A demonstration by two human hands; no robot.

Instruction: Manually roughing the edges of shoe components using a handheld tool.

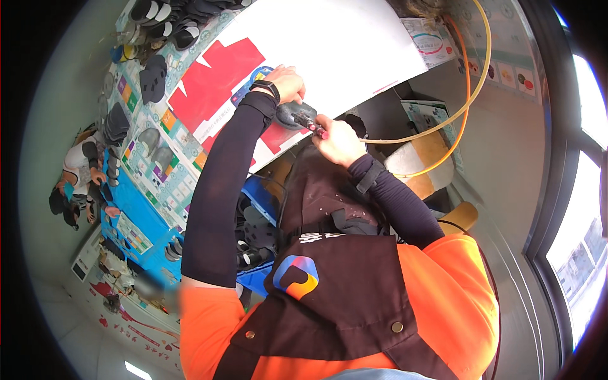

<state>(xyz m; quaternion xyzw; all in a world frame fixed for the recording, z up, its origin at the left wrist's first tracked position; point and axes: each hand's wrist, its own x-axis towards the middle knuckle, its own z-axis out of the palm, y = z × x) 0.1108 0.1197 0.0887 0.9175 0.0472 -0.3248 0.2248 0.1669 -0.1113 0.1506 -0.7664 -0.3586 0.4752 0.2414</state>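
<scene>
My left hand [288, 83] has its fingers curled down at the upper edge of a dark grey, rounded piece that looks like a shoe [291, 116], and seems to hold it. Closed in my right hand [342, 142] is a small dark tool with pinkish-red ends [315, 128]. Its tip meets the grey piece or lies just over it; I cannot tell which. A pale yellow hose [405, 140] runs up to my right hand. Beside my left wrist, a blue round-ended object [244, 90] lies partly hidden on a red-printed sheet [218, 76].
A large white board [354, 44] covers the table. Dark shoes [183, 31] crowd the far left, with grey clogs [152, 79] nearer. An orange hose [465, 120] hangs at the right. Below the table edge stands a blue crate [258, 275] of dark shoes. Another person [79, 161] works far left.
</scene>
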